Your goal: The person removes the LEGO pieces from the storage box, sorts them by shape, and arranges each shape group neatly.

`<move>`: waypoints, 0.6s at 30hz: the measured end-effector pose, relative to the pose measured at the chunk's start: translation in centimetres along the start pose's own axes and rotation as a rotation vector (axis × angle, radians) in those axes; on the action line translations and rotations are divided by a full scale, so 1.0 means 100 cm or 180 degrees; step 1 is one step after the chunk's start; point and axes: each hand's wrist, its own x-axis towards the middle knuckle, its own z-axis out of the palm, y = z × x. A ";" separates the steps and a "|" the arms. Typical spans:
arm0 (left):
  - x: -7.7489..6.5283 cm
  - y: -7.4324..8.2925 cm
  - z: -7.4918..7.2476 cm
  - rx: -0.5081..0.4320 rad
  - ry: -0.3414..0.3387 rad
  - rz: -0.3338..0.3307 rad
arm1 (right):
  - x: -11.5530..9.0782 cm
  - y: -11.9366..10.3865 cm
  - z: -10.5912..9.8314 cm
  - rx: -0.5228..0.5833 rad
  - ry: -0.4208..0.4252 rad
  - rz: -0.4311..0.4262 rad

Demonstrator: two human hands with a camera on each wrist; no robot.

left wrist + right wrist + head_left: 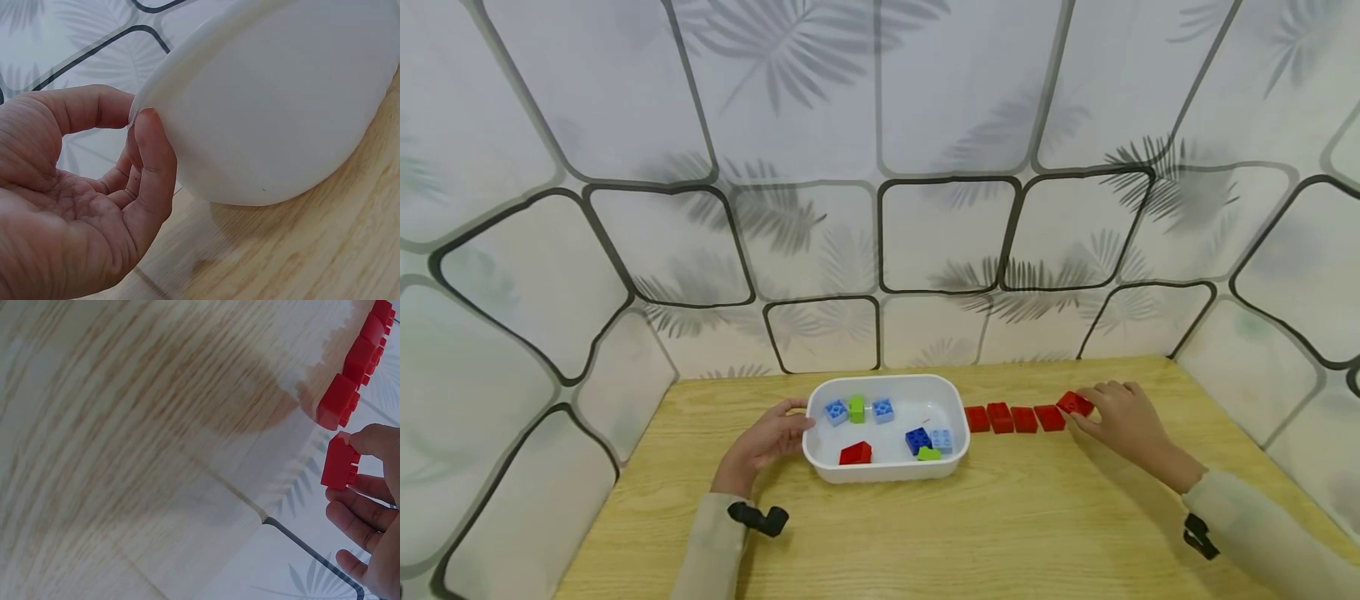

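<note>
My left hand grips the left rim of a white plastic tub. In the left wrist view, fingertips of that hand meet at the edge of the tub. Between the thumb and fingers of my right hand is a red toy brick, at the far right end of a row of red bricks. The right wrist view has this pinched brick, studs sideways in the picture, close beside the row's last brick.
Inside the tub lie a red brick, a dark blue brick, several light blue bricks and green bricks. The row starts by the tub's right side. A patterned curtain rises behind the wooden table.
</note>
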 end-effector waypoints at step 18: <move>0.002 -0.004 -0.004 0.0036 0.0044 0.0011 | -0.004 -0.008 0.000 0.0062 -0.0659 0.0517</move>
